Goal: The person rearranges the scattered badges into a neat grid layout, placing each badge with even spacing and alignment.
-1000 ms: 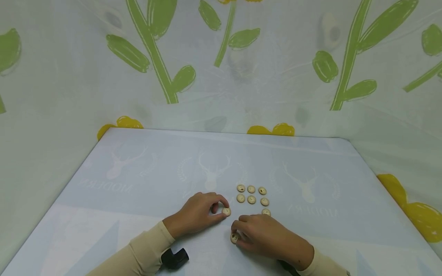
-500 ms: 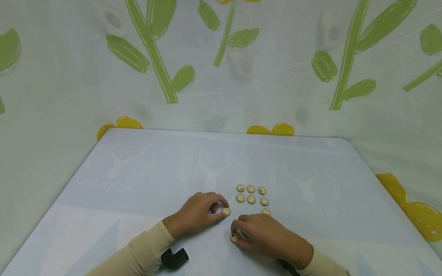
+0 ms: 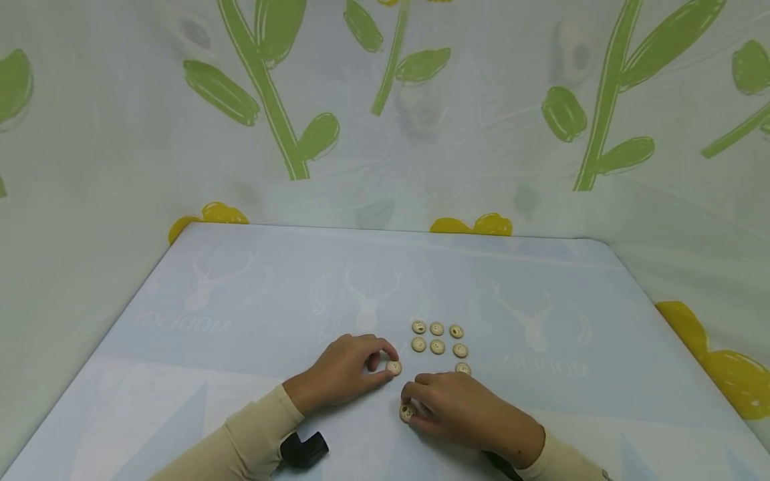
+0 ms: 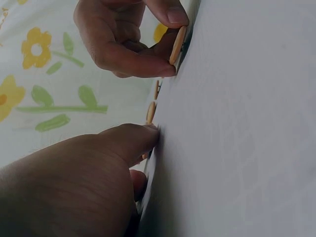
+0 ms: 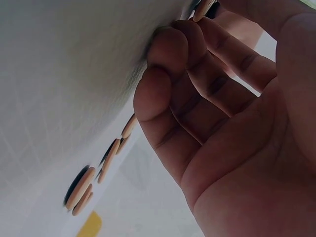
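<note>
A round light-wooden button [image 3: 394,368] lies on the table between the thumb and curled index finger of my left hand [image 3: 344,374], which pinches it at its edges. Closer to me and a little to the right, my right hand [image 3: 466,411] pinches another wooden button [image 3: 407,413]. The left wrist view catches this second button [image 4: 178,45] edge-on, tilted between thumb and finger. Several more buttons lie beyond the hands in two short rows, one of them a middle button [image 3: 437,347]. A single button [image 3: 462,369] sits just past the right hand's knuckles, its lower edge close to them.
A pale blue-and-white printed cloth covers the table [image 3: 240,294]. Behind and beside it hangs a light curtain [image 3: 469,153] with green leaves and yellow flowers. A black device [image 3: 303,451] is at the left wrist, close to the tabletop.
</note>
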Tool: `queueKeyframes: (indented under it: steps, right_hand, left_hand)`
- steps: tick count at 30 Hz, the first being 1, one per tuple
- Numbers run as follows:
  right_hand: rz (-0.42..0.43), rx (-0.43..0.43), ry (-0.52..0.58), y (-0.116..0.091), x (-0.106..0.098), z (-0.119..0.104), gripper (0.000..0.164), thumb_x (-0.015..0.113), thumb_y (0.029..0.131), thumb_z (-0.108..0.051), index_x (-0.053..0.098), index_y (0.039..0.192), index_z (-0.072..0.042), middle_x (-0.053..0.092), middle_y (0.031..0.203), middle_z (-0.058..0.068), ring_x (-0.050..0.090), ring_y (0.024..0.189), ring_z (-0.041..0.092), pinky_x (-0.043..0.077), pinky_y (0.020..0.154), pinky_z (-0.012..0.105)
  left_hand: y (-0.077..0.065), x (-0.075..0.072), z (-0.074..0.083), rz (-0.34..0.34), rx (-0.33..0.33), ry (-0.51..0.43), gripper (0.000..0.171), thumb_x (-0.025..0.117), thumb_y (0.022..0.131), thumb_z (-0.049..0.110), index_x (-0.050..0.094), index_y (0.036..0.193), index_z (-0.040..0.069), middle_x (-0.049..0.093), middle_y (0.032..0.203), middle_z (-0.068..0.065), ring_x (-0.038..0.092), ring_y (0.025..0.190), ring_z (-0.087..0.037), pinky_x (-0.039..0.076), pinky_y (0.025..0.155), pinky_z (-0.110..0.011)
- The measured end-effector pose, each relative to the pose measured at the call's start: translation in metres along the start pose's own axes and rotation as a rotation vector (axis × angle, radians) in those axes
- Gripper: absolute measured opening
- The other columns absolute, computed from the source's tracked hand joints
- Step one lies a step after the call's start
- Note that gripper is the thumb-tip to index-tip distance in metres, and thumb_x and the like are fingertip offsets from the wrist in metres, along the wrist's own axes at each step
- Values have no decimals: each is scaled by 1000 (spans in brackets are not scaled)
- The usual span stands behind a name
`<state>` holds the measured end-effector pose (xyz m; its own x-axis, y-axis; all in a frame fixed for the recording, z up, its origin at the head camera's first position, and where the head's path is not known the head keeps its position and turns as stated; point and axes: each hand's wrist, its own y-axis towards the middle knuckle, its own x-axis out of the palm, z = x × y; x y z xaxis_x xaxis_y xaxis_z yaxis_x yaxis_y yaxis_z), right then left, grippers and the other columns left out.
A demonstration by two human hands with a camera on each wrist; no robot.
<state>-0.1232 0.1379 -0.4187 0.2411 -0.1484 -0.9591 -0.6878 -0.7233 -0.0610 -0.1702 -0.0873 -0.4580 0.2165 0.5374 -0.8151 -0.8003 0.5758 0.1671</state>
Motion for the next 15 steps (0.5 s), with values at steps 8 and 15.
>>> queueKeyframes:
  steps: [8, 15]
  right_hand:
    - [-6, 9, 11, 1, 0, 0, 14, 74, 89, -28, 67, 100, -24, 55, 79, -16, 41, 62, -4, 37, 57, 16]
    - [-11, 9, 15, 0, -1, 0, 14, 75, 89, -27, 67, 99, -23, 54, 79, -16, 41, 62, -4, 37, 57, 16]
  left_hand:
    - [1, 1, -2, 4, 10, 14, 18, 74, 90, 36, 70, 106, 29, 50, 73, 17, 40, 61, 3, 35, 61, -18]
    - [0, 1, -3, 3, 10, 14, 18, 73, 91, 37, 70, 107, 29, 49, 72, 18, 40, 61, 3, 34, 62, -18]
